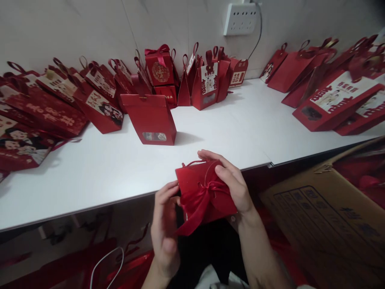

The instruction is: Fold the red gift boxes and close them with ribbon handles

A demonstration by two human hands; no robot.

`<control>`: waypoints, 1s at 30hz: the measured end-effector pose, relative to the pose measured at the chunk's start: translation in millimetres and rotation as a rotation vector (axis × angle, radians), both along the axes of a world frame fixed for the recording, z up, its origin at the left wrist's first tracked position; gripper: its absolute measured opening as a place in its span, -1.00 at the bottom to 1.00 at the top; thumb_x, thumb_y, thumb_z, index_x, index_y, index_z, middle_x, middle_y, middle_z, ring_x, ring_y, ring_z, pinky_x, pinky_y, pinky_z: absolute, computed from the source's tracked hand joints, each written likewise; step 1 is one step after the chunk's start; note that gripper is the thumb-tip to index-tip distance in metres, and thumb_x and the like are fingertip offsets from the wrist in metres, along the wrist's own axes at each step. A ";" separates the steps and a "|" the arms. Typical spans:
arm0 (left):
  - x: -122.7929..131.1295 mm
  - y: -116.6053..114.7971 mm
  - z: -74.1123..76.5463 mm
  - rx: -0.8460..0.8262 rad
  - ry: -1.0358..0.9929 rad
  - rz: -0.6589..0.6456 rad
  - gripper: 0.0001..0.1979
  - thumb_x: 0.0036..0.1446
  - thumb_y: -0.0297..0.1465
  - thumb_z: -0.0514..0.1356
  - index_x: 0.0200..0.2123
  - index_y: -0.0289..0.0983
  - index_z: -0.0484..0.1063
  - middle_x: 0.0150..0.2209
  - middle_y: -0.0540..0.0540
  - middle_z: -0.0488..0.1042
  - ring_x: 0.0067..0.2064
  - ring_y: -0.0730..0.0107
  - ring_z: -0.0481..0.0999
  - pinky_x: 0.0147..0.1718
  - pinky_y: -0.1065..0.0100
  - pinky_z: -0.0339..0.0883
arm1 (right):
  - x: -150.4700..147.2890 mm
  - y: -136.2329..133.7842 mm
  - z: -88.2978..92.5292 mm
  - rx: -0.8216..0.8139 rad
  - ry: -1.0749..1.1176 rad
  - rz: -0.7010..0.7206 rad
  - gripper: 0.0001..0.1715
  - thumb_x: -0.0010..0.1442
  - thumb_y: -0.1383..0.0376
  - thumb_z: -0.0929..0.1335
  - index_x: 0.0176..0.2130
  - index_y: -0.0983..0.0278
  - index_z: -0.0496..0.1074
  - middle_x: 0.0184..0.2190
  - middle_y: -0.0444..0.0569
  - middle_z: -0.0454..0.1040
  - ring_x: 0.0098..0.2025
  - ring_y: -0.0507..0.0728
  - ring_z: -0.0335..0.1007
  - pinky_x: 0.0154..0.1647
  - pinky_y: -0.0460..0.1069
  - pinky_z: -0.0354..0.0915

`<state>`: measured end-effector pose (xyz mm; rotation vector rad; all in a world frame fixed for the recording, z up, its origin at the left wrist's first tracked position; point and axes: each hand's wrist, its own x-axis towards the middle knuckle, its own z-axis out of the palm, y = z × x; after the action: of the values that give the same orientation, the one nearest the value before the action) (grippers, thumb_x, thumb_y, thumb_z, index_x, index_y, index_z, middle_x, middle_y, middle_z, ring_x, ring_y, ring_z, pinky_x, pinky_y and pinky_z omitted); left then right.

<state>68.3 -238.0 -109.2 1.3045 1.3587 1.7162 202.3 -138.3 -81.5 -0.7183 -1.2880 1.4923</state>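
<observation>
A small red gift box (192,178) with a satin ribbon bow (207,188) and a twisted cord handle is held in front of me, just off the table's front edge. My right hand (236,184) grips its right side, thumb on the top face and fingers behind. At the box's left edge is my left hand (165,228), its fingertips against the side and its thumb standing apart. One ribbon tail hangs down towards that hand. Beyond the box, a red paper gift bag (147,116) with a small clear window stands upright on the white table (210,136).
Several red gift bags (102,110) line the left and back, with more bags (327,100) at the right. A power strip (241,19) hangs on the wall. Below the table are a cardboard box (325,224) at right and a white cable (106,257) at left.
</observation>
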 end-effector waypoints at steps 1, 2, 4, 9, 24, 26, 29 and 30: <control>-3.2 3.6 6.2 0.033 -0.027 0.044 -0.40 0.06 0.09 0.08 0.05 -0.14 0.31 0.04 -0.18 0.30 0.05 0.10 0.38 -0.07 0.20 0.40 | -2.2 -0.3 0.7 0.004 -0.022 0.016 -0.63 0.26 0.16 0.28 0.04 0.16 0.41 0.09 -0.06 0.41 0.19 0.18 0.25 0.28 0.13 0.08; -5.6 7.4 12.5 0.069 -0.019 0.085 -0.51 0.07 -0.03 0.18 0.00 -0.16 0.34 -0.03 -0.15 0.32 -0.02 0.20 0.41 -0.12 0.29 0.41 | -4.4 -1.1 1.7 0.009 -0.046 0.023 -0.63 0.26 0.16 0.28 0.03 0.17 0.42 0.09 -0.06 0.41 0.17 0.18 0.27 0.27 0.13 0.10; -7.8 14.2 24.5 0.095 0.055 0.151 -0.71 0.06 -0.29 0.27 -0.13 -0.19 0.36 -0.18 -0.07 0.34 -0.18 0.39 0.43 -0.22 0.45 0.40 | -8.0 -3.7 4.3 0.030 -0.102 -0.006 -0.64 0.26 0.16 0.27 0.03 0.17 0.40 0.07 -0.05 0.42 0.13 0.17 0.31 0.22 0.11 0.16; -5.0 17.4 41.0 0.029 0.077 0.162 -0.86 0.11 -0.53 0.17 -0.44 -0.25 0.27 -0.49 0.08 0.23 -0.47 0.61 0.25 -0.47 0.64 0.22 | -6.5 -13.9 12.4 0.147 -0.396 -0.354 -0.66 0.16 0.15 0.37 -0.07 0.20 0.37 -0.11 -0.03 0.43 -0.09 0.12 0.39 -0.05 0.03 0.31; -16.2 16.7 52.3 -0.250 -0.497 0.082 -0.74 -0.05 -0.31 0.32 -0.50 -0.29 0.30 -0.56 0.07 0.28 -0.55 0.60 0.23 -0.57 0.58 0.16 | 4.9 -22.7 14.1 -0.077 0.064 -0.028 -0.91 0.18 0.32 0.39 -0.25 0.17 0.39 -0.42 -0.21 0.32 -0.42 -0.08 0.22 -0.39 -0.19 0.18; -17.8 15.0 55.3 -0.268 -0.526 0.058 -0.75 -0.06 -0.34 0.33 -0.52 -0.30 0.29 -0.56 0.06 0.29 -0.56 0.60 0.25 -0.57 0.57 0.16 | 8.0 -22.8 12.7 -0.081 0.086 0.027 -0.95 0.20 0.34 0.37 -0.28 0.18 0.43 -0.40 -0.20 0.32 -0.39 -0.08 0.21 -0.37 -0.19 0.16; -23.1 14.0 56.5 -0.274 -0.590 -0.016 -0.75 -0.09 -0.38 0.34 -0.54 -0.30 0.29 -0.59 0.06 0.31 -0.57 0.59 0.28 -0.56 0.57 0.18 | 10.7 -21.2 11.5 -0.091 0.128 0.067 -0.97 0.16 0.34 0.39 -0.35 0.21 0.46 -0.41 -0.19 0.33 -0.37 -0.08 0.21 -0.35 -0.21 0.16; -25.9 14.4 56.0 -0.290 -0.613 -0.053 -0.74 -0.10 -0.37 0.35 -0.55 -0.30 0.29 -0.61 0.06 0.32 -0.58 0.59 0.28 -0.56 0.57 0.18 | 10.9 -20.2 11.0 -0.108 0.145 0.075 -0.97 0.14 0.34 0.41 -0.36 0.21 0.47 -0.42 -0.20 0.33 -0.37 -0.08 0.21 -0.35 -0.22 0.17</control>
<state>42.4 -223.6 -53.2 0.5756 1.1328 1.6195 213.2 -158.5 -70.4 -0.6244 -1.1425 1.6535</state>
